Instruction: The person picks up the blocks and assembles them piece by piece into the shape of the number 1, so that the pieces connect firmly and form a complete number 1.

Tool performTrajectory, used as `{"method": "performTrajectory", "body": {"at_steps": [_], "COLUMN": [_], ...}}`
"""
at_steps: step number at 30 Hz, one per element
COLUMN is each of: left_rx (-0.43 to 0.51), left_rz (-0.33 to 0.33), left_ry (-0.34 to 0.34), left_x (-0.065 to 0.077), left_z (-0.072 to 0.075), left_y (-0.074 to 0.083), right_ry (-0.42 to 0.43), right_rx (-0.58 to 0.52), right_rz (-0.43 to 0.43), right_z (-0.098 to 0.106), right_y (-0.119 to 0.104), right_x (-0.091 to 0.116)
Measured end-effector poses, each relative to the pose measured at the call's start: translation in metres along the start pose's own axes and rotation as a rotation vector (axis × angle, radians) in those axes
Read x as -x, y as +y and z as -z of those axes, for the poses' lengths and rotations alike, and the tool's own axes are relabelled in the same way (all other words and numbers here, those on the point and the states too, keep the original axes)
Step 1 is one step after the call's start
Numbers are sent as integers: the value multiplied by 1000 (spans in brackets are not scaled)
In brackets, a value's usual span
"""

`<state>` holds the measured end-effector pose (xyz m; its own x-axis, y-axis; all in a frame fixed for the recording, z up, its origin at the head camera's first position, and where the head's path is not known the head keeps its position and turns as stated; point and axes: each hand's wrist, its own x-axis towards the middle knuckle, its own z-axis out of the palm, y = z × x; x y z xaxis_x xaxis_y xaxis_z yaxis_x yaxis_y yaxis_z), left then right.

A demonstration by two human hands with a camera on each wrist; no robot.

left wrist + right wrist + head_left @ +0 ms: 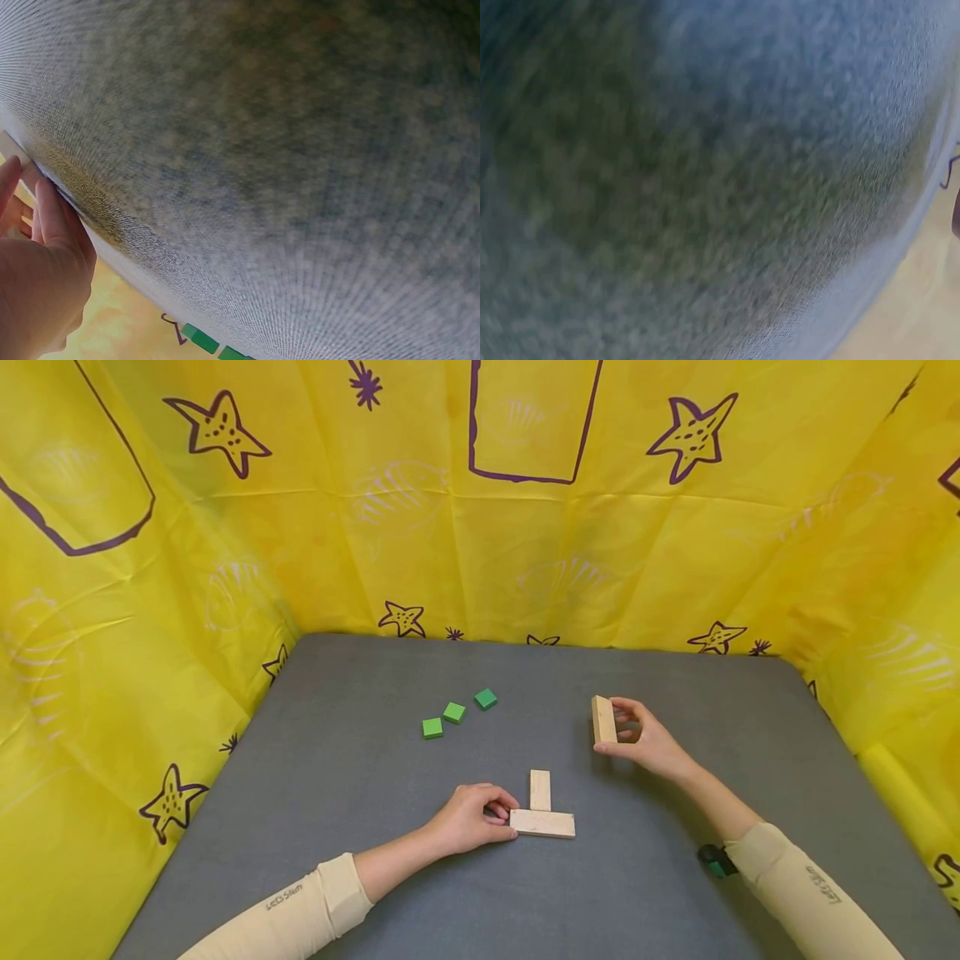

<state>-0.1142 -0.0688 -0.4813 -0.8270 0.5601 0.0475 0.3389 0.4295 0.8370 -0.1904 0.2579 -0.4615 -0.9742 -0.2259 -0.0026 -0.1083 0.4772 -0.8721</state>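
Observation:
Two plain wooden blocks lie on the grey table in the head view. One wooden block (543,824) runs left to right; the other upright-pointing block (540,790) meets its far side, making an upside-down T. My left hand (468,820) pinches the left end of the crosswise block between thumb and fingers; the left wrist view shows part of this block (27,171) at the fingertips. Farther back and right, my right hand (651,743) grips a third wooden block (603,720) by its ends, its long side pointing away. Only a sliver of that hand enters the right wrist view.
Three green pieces lie in a slanting row at the back left: a left one (432,728), a middle one (453,712) and a darker one (486,698). Yellow patterned cloth (420,552) surrounds the grey table (360,693) at the back and sides.

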Motion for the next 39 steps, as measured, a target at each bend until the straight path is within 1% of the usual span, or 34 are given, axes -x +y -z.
{"method": "performTrajectory", "body": {"at_steps": [3, 9, 14, 28, 39], "left_rx": [4, 11, 10, -2, -6], "left_rz": [2, 1, 1, 6, 5], "left_ry": [0, -1, 0, -2, -3], "left_x": [0, 0, 0, -1, -1], "left_z": [0, 0, 0, 0, 0], "left_y": [0, 0, 0, 0, 0], "right_ry": [5, -7, -31, -50, -40], "right_rx": [2, 10, 21, 70, 95], "right_rz": [6, -21, -16, -23, -50], "right_z": [-4, -13, -21, -44, -55], "right_y": [-2, -4, -7, -17, -25], "right_x": [0, 1, -1, -9, -12]}}
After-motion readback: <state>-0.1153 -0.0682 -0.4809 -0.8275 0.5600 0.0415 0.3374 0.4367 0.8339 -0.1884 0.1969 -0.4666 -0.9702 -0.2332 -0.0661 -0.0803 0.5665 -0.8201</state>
